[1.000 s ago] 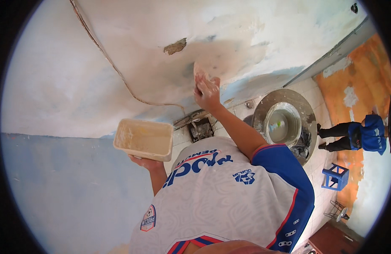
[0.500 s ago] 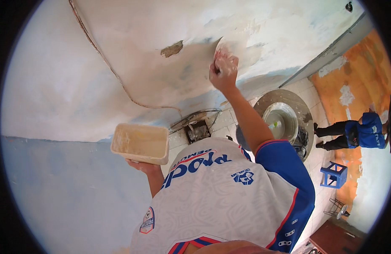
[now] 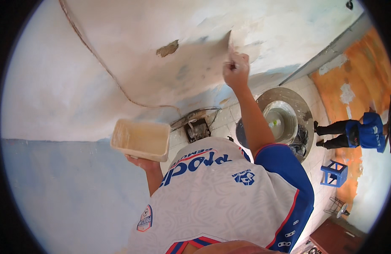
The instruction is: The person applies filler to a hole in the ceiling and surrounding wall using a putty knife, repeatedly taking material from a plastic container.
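My right hand (image 3: 236, 70) is raised to the patchy off-white wall (image 3: 106, 40), gripping a putty knife (image 3: 229, 40) whose thin blade is at the wall, slightly blurred, right of a chipped hole (image 3: 167, 48). Pale smears coat my fingers. My left hand (image 3: 143, 163) supports a cream rectangular plastic tub (image 3: 140, 137) from below, lower down and to the left, in front of the light blue lower wall. The tub's inside is coated with pale residue.
A cable runs along the wall. A round table (image 3: 300, 105) holds a metal basin (image 3: 284, 127). At right a person (image 3: 371, 130) in blue stands by an orange wall (image 3: 340, 78). A blue stool (image 3: 334, 172), a metal stool (image 3: 337, 207) and a dark box (image 3: 196, 129) are on the tiles.
My right hand and the putty knife have moved right and upward along the wall. My left hand and the tub have shifted slightly left, with little other visible change.
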Demonstrator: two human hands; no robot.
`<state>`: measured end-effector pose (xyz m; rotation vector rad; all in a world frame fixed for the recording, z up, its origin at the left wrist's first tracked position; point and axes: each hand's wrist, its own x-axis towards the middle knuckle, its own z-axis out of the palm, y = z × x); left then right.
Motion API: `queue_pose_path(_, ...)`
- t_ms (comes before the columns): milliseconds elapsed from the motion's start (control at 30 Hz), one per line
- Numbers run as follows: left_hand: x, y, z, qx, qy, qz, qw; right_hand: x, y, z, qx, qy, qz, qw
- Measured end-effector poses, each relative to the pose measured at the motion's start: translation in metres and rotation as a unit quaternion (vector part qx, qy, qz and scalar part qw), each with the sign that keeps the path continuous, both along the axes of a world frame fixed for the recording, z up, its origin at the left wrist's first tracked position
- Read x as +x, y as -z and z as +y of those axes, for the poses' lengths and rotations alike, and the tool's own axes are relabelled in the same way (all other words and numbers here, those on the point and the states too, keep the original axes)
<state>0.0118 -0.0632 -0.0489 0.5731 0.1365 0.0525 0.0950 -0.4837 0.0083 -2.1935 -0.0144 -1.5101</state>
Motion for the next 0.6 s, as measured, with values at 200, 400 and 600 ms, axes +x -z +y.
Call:
queue_pose_path(200,0.020,0.000,-0.003,-0.058,-0.016,0.010,0.998,-0.055,-0.025,0.034,0.370,-0.176,-0.139,0.902)
queue_pose_path(400,0.060,-0.001,-0.002,-0.094,0.016,-0.085,0.992,-0.102,-0.112,0.082,0.211,-0.278,-0.071,0.934)
queue_pose_path(600,0.074,-0.006,0.005,-0.095,0.031,-0.137,0.986,-0.132,-0.147,0.172,0.164,-0.397,-0.057,0.901)
